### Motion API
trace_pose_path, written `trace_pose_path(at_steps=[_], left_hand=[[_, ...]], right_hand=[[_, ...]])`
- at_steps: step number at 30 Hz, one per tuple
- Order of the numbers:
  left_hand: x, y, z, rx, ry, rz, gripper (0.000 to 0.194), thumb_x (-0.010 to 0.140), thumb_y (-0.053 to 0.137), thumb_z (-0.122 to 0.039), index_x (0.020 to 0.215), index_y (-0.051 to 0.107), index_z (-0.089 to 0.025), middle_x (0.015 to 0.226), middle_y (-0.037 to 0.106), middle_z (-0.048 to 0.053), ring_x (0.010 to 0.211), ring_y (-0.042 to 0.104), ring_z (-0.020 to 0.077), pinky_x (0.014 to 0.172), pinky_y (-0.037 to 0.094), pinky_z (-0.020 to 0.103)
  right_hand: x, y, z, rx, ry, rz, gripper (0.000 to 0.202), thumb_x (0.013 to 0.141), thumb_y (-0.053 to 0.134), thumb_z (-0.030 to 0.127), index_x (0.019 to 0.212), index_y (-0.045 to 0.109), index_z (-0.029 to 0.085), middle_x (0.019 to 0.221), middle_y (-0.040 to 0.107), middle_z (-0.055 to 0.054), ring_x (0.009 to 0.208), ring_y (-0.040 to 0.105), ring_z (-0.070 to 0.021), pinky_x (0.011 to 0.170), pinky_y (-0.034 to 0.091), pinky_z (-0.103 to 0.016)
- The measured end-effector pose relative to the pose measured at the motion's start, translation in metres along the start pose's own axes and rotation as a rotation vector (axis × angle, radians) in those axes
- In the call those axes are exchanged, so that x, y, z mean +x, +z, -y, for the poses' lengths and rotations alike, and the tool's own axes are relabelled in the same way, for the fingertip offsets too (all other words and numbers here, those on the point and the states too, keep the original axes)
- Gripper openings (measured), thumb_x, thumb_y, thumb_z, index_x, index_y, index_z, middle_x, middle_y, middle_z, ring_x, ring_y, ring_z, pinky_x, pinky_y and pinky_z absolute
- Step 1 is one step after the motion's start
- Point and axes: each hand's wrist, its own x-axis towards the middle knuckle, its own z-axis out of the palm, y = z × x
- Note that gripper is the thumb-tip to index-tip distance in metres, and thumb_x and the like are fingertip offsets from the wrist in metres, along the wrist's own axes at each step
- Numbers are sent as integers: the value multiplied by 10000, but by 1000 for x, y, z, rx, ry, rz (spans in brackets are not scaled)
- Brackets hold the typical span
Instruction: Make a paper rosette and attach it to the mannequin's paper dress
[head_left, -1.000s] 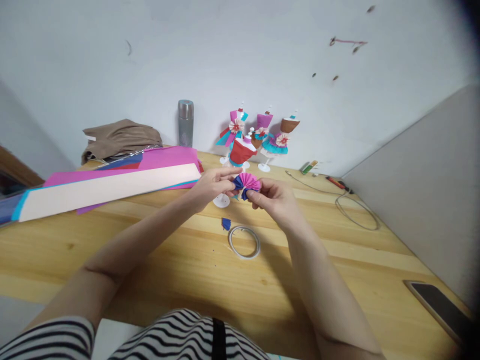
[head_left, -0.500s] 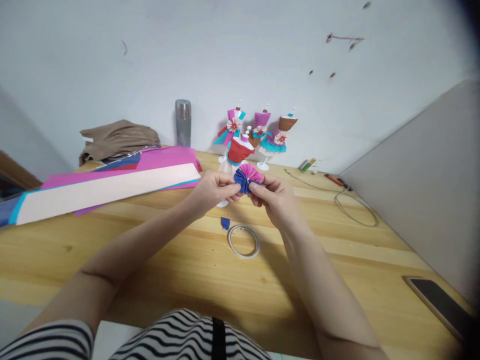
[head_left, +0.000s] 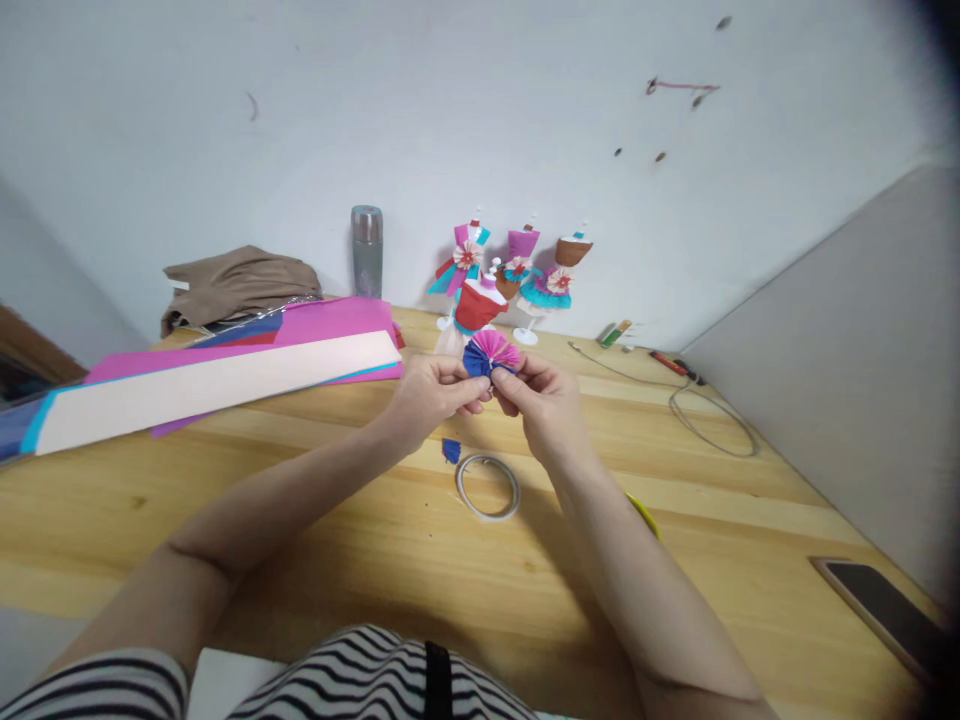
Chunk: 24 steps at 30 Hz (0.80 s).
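A pleated paper rosette (head_left: pixel 495 348), pink above and dark blue below, is pinched between my two hands over the table. My left hand (head_left: pixel 435 390) grips its lower left edge with thumb and fingers. On the other side my right hand (head_left: pixel 544 395) holds it, the thumb lying across the lower middle. Just behind the rosette stands a mini dress form (head_left: pixel 480 303) in a red top and pale skirt, partly hidden by my hands. Below them on the wood lie a ring-shaped roll of tape (head_left: pixel 459 490) and a small blue paper scrap (head_left: pixel 451 451).
More dressed mini forms (head_left: pixel 556 285) stand by the wall beside a grey thermos (head_left: pixel 367 252). At left are coloured paper sheets (head_left: pixel 225 390) and brown cloth (head_left: pixel 244 285). A cable (head_left: pixel 697 435) and phone (head_left: pixel 877 610) lie right; a yellow curved edge (head_left: pixel 643 515) shows beside my right forearm.
Both thumbs have closed in toward each other at the rosette's lower edge, and it has shifted slightly left. The yellow edge beside my right forearm has come into sight.
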Motion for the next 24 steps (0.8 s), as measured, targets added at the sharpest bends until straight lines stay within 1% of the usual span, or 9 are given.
trace_pose_path(at_steps=[3, 6, 8, 12, 15, 17, 19, 21, 24], left_hand=[[2, -1, 3, -19, -31, 11, 196, 703, 782, -269, 669, 677, -107, 591, 674, 21, 537, 615, 81, 554, 487, 190], [5, -4, 3, -76, -31, 35, 190, 715, 756, -284, 750, 692, -109, 636, 683, 27, 563, 630, 97, 544, 499, 198], [7, -7, 1, -124, -3, 20, 206, 718, 738, -283, 828, 709, -111, 700, 698, 32, 600, 643, 107, 547, 521, 205], [11, -14, -3, -136, 112, -62, 324, 718, 748, -304, 974, 740, -105, 779, 733, 44, 615, 639, 98, 568, 550, 207], [15, -21, -6, -53, 166, -18, 389, 708, 772, -303, 1044, 745, -108, 779, 747, 38, 549, 611, 78, 528, 533, 198], [17, -24, -7, 23, 182, 33, 382, 706, 780, -295, 1040, 751, -113, 773, 749, 34, 512, 591, 66, 507, 521, 194], [19, -26, -7, 72, 201, 66, 339, 705, 788, -311, 976, 762, -110, 748, 743, 36, 506, 592, 69, 492, 511, 190], [21, -27, -5, 78, 223, 65, 323, 701, 797, -330, 934, 763, -109, 733, 739, 40, 522, 606, 78, 484, 506, 188], [21, -27, -3, 70, 232, 32, 306, 716, 786, -316, 943, 759, -111, 749, 743, 45, 530, 613, 82, 486, 508, 191]], right_hand=[[0, 0, -1, 5, -4, -2, 240, 698, 718, 409, 654, 599, 205, 500, 473, 67, 420, 334, -60, 426, 280, -246], [0, 0, -1, -20, -5, -6, 259, 703, 715, 425, 644, 582, 211, 489, 450, 71, 422, 328, -63, 431, 282, -250], [0, -1, 0, -38, 1, 5, 267, 705, 718, 430, 638, 578, 212, 475, 437, 73, 423, 326, -65, 435, 282, -250], [0, -2, 3, -82, 21, 83, 277, 697, 729, 434, 636, 580, 208, 499, 469, 60, 432, 339, -68, 438, 283, -248], [0, -4, 5, -123, 26, 132, 302, 689, 739, 428, 594, 552, 210, 497, 465, 53, 451, 354, -73, 443, 278, -243], [0, -5, 8, -135, 34, 153, 296, 680, 749, 428, 599, 564, 211, 493, 455, 55, 461, 351, -76, 444, 273, -238], [0, -7, 10, -128, 49, 168, 288, 664, 765, 433, 619, 583, 213, 497, 456, 59, 461, 346, -76, 439, 274, -236], [0, -9, 12, -105, 72, 181, 288, 653, 780, 431, 633, 590, 215, 509, 476, 58, 454, 357, -74, 434, 295, -240], [0, -11, 12, -61, 103, 177, 280, 667, 786, 440, 686, 617, 218, 546, 548, 42, 444, 410, -81, 429, 335, -253]])
